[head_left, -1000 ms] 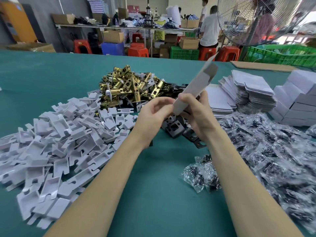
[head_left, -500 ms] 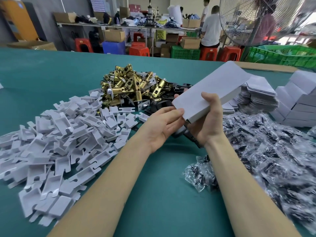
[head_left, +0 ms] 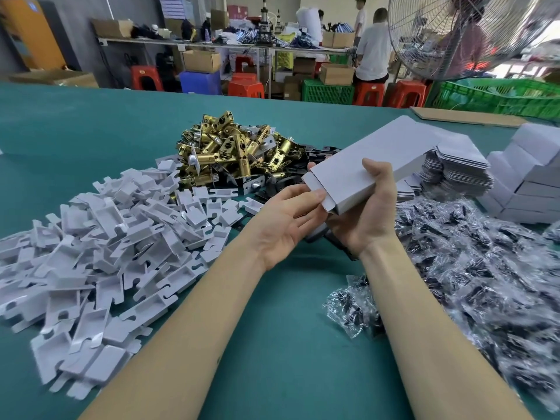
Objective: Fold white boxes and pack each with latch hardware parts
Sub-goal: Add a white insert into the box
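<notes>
A white box (head_left: 368, 165), already opened into a long sleeve, is being held above the green tabletop (head_left: 281, 344), between the heap of brass latches (head_left: 230, 150) and the mound of clear parts bags (head_left: 485, 268). It is being gripped by the right hand (head_left: 368, 213), whose thumb is lying across the top panel while the fingers are curled round it from underneath. The near end of the box is being touched by the left hand (head_left: 285, 219), which is being kept palm up with its fingers straight and relaxed, the fingertips being pressed against the small end flap. A spread of white card inserts (head_left: 100, 237) is lying to the left of the forearms. Flat box blanks (head_left: 454, 168) are stacked beyond the held box, and finished white boxes (head_left: 527, 174) are piled at the far right.
</notes>
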A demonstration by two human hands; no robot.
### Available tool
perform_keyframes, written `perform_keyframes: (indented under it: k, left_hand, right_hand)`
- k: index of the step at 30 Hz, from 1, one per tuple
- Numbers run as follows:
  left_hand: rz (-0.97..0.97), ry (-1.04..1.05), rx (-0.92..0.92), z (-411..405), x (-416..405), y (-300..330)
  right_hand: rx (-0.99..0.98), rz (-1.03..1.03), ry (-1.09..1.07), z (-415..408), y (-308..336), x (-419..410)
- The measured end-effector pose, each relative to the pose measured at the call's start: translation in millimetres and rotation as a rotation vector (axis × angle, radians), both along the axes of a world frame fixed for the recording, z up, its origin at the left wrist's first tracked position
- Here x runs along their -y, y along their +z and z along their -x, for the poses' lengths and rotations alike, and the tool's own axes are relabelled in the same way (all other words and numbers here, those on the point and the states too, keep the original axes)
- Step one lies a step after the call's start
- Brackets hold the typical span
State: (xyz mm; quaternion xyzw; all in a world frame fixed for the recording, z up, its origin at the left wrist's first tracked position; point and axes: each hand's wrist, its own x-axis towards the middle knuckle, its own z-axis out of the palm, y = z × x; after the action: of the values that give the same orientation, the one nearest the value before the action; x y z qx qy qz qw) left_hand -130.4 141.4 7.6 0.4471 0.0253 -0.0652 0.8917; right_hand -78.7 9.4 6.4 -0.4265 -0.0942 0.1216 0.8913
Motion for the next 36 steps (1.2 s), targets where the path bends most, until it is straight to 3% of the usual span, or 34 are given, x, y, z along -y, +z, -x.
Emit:
perform_keyframes:
  k: [9, 14, 18, 25, 32, 36]
  left_hand:
    - [-0.025, 0.063, -0.002, -1, 2, 0]
    - [-0.244, 0.207, -0.016, -6, 17, -1]
    - [-0.336, 0.140, -0.116, -7, 15, 6]
    - [-0.217, 0.111, -0.131, -4, 5, 7]
    - [-0.102, 0.072, -0.223, -2, -2, -1]
    - [-0.058, 0.068, -0.343, 0, -9, -4]
  right_hand:
    - [0.088, 0.059, -0.019, -2, 0, 4]
    - [0.192, 0.387, -0.206, -8, 0, 0]
    - [0.310, 0.502, -0.278, -6, -8, -9]
    - [0.214, 0.523, -0.287, -14, -12, -12]
    - [0.285, 0.853, -0.364, -8, -18, -26]
    - [0.273, 0.801, -0.354, -9, -15, -28]
